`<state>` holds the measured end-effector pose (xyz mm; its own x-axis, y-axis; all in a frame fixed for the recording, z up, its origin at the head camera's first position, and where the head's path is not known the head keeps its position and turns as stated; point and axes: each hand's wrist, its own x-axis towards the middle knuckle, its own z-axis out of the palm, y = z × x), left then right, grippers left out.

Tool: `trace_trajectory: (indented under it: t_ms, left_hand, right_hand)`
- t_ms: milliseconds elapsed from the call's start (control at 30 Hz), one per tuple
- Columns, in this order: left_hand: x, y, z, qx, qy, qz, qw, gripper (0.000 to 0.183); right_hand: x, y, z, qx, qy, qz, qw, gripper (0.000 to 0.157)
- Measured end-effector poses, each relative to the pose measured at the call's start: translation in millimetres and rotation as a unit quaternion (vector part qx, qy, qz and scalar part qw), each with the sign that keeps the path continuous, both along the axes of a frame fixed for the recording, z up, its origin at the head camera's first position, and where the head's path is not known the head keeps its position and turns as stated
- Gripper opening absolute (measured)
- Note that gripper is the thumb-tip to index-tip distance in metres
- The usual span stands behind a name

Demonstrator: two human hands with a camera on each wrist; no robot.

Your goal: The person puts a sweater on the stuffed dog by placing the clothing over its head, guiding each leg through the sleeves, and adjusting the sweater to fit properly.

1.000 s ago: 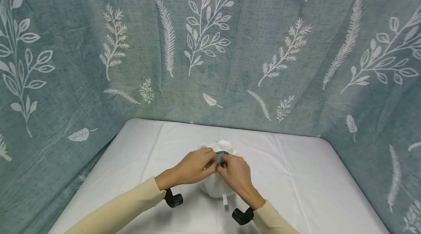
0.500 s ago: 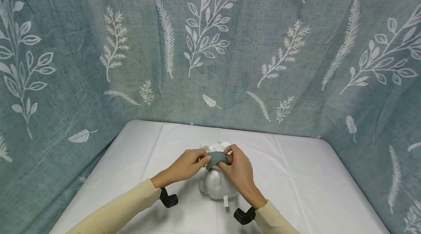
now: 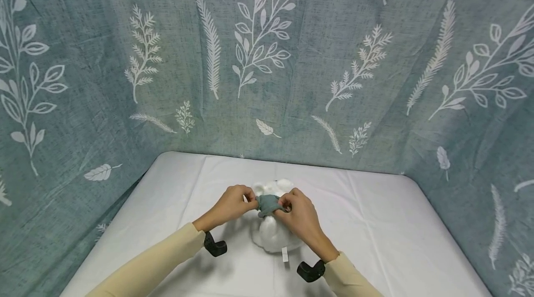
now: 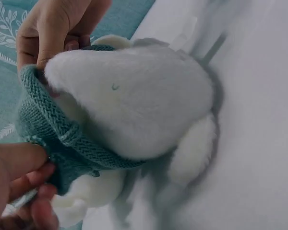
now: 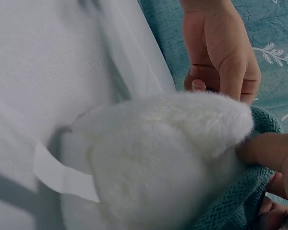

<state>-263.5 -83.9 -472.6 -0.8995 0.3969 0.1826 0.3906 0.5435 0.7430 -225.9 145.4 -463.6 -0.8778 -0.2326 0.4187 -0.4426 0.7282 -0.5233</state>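
A white plush toy [image 3: 269, 236] with rounded ears sits on the table, its back and white tail toward me. Across its neck lies a teal knitted garment [image 3: 268, 205], its thick edge standing around the toy's fur in the left wrist view. My left hand [image 3: 235, 205] pinches the garment's left side between thumb and fingers. On the opposite side my right hand [image 3: 301, 212] pinches the knit [image 5: 235, 201], thumb near the white fur [image 5: 153, 143]. The toy's front is hidden from the head view.
A white cloth tag [image 3: 285, 254] hangs from the toy's lower back. White fabric covers the table [image 3: 375, 241]. Teal leaf-print curtains [image 3: 267, 102] rise behind it and along both sides. Each wrist wears a black camera mount [image 3: 215, 244].
My hands have moved from close together over the neck to opposite sides of the garment. The left hand has shifted left, and the knit now shows stretched between them.
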Motion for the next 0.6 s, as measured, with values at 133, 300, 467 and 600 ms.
trace_trajectory:
  t_ms: [133,300,467,600]
  left_hand:
    - [-1.7,-0.7,-2.3,0.04,-0.022,-0.018,0.9988,0.01]
    - [-2.2,-0.3,-4.4,0.098,-0.064,-0.047,0.992,0.017]
    - [-3.7,1.7,-6.8,0.13,-0.087,-0.059,0.9859,0.024]
    - [-6.6,2.6,-6.8,0.105,-0.061,-0.063,0.9906,0.027]
  right_hand:
    - [-1.5,0.9,0.2,0.0,-0.001,0.01,1.0,0.021]
    - [-3.1,1.5,0.1,-0.003,-0.002,0.014,1.0,0.029]
    - [-3.5,2.2,-1.5,-0.002,-0.001,0.013,1.0,0.037]
    - [-2.9,1.2,-2.2,0.0,0.015,0.013,1.0,0.038]
